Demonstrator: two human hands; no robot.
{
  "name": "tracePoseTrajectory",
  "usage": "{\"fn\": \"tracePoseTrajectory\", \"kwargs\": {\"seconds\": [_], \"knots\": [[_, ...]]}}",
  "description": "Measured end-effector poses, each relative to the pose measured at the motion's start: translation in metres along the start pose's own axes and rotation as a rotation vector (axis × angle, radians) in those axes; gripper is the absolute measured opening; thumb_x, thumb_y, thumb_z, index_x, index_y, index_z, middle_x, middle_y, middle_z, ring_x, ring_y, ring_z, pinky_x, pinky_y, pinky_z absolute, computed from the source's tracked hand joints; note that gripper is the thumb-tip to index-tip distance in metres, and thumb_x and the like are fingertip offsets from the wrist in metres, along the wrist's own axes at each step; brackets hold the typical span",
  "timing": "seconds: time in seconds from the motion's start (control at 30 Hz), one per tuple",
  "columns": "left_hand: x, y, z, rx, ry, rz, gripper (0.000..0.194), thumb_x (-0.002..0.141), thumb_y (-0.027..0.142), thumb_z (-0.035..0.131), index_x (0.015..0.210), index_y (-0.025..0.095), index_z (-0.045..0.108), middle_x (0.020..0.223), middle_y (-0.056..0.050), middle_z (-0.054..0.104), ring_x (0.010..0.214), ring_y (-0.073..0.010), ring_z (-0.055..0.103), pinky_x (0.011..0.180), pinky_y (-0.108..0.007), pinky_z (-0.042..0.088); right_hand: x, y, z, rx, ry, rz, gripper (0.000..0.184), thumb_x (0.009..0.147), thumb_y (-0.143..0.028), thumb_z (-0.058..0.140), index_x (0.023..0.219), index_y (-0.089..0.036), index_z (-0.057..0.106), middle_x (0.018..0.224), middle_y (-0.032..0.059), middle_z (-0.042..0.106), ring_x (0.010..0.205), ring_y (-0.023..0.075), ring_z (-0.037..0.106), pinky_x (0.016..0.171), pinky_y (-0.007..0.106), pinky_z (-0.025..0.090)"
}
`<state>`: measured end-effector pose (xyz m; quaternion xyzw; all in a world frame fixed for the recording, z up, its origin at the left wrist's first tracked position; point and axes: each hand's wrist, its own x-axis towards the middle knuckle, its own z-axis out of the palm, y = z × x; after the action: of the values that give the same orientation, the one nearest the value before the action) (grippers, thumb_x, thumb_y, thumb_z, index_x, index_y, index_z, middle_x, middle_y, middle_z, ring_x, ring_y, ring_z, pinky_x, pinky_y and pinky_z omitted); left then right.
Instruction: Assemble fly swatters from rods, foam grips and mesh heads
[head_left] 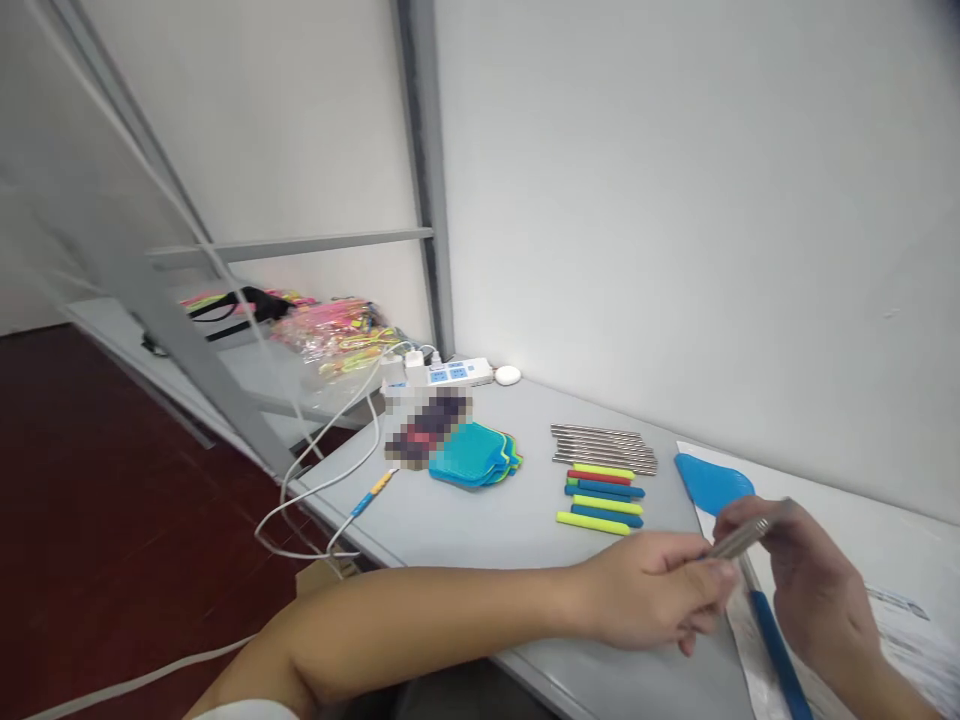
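Head view: the left hand point(660, 592) is closed round a blurred metal rod point(739, 540), which juts from its thumb side toward the right hand point(821, 585); whether the right fingers pinch its far end I cannot tell. Beneath and right of the grip lies a blue handle point(780, 655); just beyond, a blue paddle point(711, 485); to its left, coloured sleeves point(606, 506) with silver rods point(604, 449) behind them
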<state>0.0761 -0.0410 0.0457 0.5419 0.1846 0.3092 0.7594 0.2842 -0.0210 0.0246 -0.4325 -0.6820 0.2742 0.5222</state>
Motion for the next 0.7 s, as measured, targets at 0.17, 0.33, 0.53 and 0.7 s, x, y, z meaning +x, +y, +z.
{"fn": "tracePoseTrajectory", "kwargs": {"seconds": [0.17, 0.33, 0.53, 0.7], "knots": [[-0.059, 0.004, -0.014, -0.162, 0.298, 0.114, 0.046, 0.085, 0.062, 0.058, 0.075, 0.018, 0.049, 0.046, 0.01, 0.035, 0.037, -0.0057, 0.031, 0.047, -0.021, 0.031, 0.011, -0.015, 0.002, -0.508, -0.458, -0.312, 0.014, 0.092, -0.038, 0.053, 0.094, -0.027, 0.062, 0.086, 0.0044, 0.064, 0.071, 0.0201, 0.062, 0.057, 0.031, 0.05], [-0.113, -0.009, -0.04, -0.227, 0.733, 0.281, 0.043, 0.091, 0.06, 0.049, 0.075, 0.02, 0.043, 0.047, 0.013, 0.031, 0.034, -0.0035, 0.025, 0.057, -0.023, 0.039, 0.024, -0.031, 0.058, -0.722, -0.686, -0.677, 0.018, 0.091, -0.034, 0.058, 0.106, -0.027, 0.064, 0.112, 0.0091, 0.066, 0.1, 0.0257, 0.065, 0.08, 0.039, 0.055], [-0.138, -0.005, -0.07, -0.425, 1.088, 0.52, 0.04, 0.09, 0.055, 0.055, 0.075, 0.02, 0.044, 0.05, 0.012, 0.034, 0.037, -0.0039, 0.027, 0.063, -0.024, 0.043, 0.05, -0.048, 0.175, -0.876, -0.599, -0.892, 0.046, 0.095, -0.034, 0.051, 0.138, -0.017, 0.05, 0.145, 0.0153, 0.05, 0.132, 0.0333, 0.046, 0.099, 0.051, 0.046], [-0.139, -0.009, -0.078, -0.487, 1.02, 0.466, 0.038, 0.095, 0.051, 0.05, 0.075, 0.019, 0.046, 0.05, 0.01, 0.034, 0.038, -0.005, 0.029, 0.065, -0.027, 0.044, 0.064, -0.042, 0.225, -0.939, -0.638, -0.971, 0.054, 0.093, -0.046, 0.055, 0.137, -0.015, 0.052, 0.15, 0.0151, 0.044, 0.14, 0.0336, 0.037, 0.107, 0.054, 0.037]]}}
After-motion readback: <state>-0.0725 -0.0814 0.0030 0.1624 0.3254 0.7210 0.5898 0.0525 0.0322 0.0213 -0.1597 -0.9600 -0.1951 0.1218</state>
